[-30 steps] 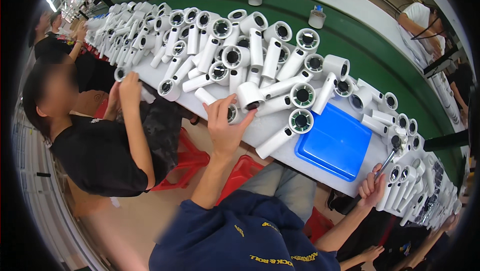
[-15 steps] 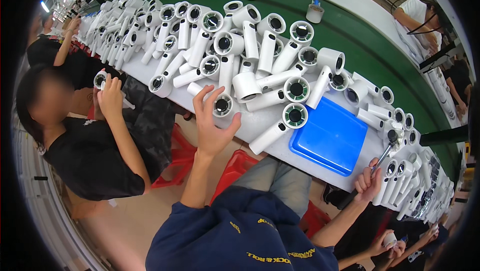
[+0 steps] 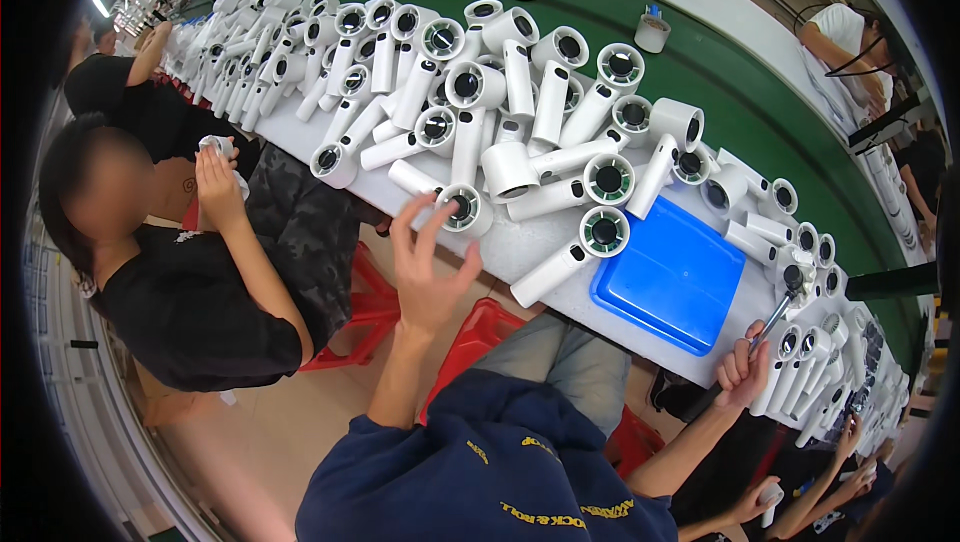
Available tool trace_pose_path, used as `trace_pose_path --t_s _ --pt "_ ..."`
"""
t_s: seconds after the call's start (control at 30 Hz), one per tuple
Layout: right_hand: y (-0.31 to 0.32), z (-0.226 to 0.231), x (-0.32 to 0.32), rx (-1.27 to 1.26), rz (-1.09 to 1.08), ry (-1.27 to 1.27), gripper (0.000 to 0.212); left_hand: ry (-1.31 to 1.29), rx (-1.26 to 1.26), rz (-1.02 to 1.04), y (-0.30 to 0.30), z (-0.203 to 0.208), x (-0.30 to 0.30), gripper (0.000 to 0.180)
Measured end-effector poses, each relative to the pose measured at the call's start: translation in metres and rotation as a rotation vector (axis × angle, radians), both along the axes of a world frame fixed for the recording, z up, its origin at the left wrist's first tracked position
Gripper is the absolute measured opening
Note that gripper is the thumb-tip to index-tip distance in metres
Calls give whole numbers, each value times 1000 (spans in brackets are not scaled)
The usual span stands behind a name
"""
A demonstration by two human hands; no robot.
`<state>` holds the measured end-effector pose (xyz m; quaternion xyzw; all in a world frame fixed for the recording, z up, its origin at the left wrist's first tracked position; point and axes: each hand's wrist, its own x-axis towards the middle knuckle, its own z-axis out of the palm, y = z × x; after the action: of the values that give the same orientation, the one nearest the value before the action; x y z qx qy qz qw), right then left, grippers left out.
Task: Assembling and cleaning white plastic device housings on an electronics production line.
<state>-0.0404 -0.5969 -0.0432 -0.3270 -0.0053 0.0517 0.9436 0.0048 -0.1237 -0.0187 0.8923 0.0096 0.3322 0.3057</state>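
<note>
My left hand [image 3: 425, 272] is raised at the table's near edge with fingers spread and nothing in them. Its fingertips overlap a white handheld fan [image 3: 462, 210] in the view; whether they touch it I cannot tell. On the right, my right hand [image 3: 743, 374] is closed around a hammer [image 3: 770, 320] with a metal shaft, a dark round head and a black handle. The hammer's head is beside several white fan parts. A blue plastic tray [image 3: 668, 287], apparently upside down, lies between my hands. Another white fan [image 3: 555, 267] leans with its round end against the tray.
Many white handheld fans [image 3: 420, 92] are heaped along the table [image 3: 375, 192]. Beyond runs a green conveyor belt [image 3: 720, 92] carrying small cups [image 3: 653, 32]. At left a co-worker [image 3: 200, 302] holds a white part. Red stools [image 3: 470, 337] stand beneath the table edge.
My left hand has drawn slightly lower, toward me. The view has shifted a little, and my right hand keeps its grip on the hammer. The co-worker at left has turned the white part.
</note>
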Motion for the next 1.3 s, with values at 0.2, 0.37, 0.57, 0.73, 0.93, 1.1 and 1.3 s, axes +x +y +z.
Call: trace_pose_path --t_s 0.2,0.37,0.57,0.73,0.93,1.1,1.3 --pt "-3 -2 -1 8 -1 -2 27 175 81 -398 -52 27 -6 54" --pt "1 -1 0 15 -7 1 27 288 -13 -442 -57 -2 2 52" --pt "1 0 0 51 -16 6 25 188 90 -487 -38 0 28 49" --pt "2 -1 1 42 -10 5 25 26 197 -481 -35 -1 24 44" --pt "-3 -2 -1 34 -17 8 25 -62 278 -358 -30 -13 12 34" --pt "-1 -1 0 32 5 -6 25 -82 273 -462 -25 -7 14 30" --pt "1 -3 0 30 3 -11 25 -106 51 -113 -13 -11 -12 62"
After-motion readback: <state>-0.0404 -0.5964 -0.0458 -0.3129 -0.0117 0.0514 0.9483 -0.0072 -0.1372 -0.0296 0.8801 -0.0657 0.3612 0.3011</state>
